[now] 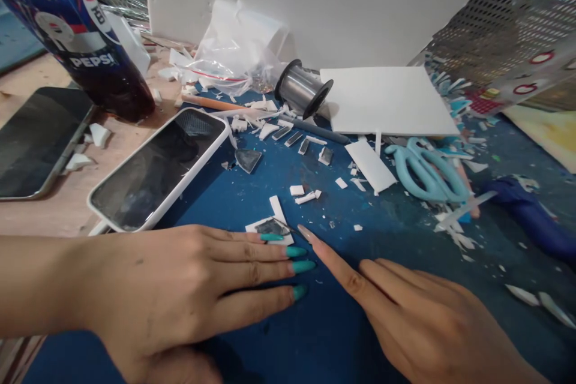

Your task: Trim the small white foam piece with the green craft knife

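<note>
Blue mat (216, 183) below, my left fingers (249, 273) lie outstretched, released, over a white scrap (269, 227); whether my right fingers (344, 273) grasp anything, I cannot tell.

One left hand (189, 285), one right hand (427, 318), two phones (159, 174).
At far left, one cola bottle (101, 54); in the far middle, one plastic bag (236, 42), one spool (302, 89) and one orange pencil (211, 102); on the right, one pair of scissors (427, 162) and one blue handle (535, 216). Nearer the middle, four small dark-topped pieces (294, 138) in a row, plus one larger dark piece (248, 160) to their left (the white scraps (269, 130) are too many to count).
</note>
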Action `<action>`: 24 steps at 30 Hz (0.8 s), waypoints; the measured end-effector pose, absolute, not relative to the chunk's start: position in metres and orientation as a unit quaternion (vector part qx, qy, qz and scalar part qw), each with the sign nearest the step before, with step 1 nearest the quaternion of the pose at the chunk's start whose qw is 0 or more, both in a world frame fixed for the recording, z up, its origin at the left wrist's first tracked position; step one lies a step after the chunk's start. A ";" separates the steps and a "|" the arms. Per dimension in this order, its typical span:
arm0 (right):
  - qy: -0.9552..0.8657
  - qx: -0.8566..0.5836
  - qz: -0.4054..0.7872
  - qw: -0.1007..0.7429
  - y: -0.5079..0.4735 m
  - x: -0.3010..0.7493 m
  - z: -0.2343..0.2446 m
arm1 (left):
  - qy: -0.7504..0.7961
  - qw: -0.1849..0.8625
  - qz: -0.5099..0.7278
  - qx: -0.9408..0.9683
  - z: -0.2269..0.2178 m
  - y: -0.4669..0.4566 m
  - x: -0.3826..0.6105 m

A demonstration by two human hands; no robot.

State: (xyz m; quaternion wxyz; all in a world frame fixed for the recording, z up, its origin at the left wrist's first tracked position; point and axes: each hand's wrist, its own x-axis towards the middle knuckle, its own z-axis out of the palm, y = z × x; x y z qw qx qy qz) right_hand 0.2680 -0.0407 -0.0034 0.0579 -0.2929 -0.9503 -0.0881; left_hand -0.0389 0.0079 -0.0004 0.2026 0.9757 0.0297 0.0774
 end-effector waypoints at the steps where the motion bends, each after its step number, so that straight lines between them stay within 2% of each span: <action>1: -0.951 -0.290 -0.091 0.053 -0.041 0.268 -0.003 | 0.033 0.207 0.077 0.975 0.000 0.007 -0.038; 9: -0.954 -0.281 -0.092 0.045 -0.036 0.267 -0.001 | 0.066 0.271 0.126 0.952 0.001 0.005 -0.037; 24: -0.956 -0.284 -0.066 0.028 -0.033 0.265 0.001 | 0.082 0.254 0.129 0.955 -0.005 0.001 -0.039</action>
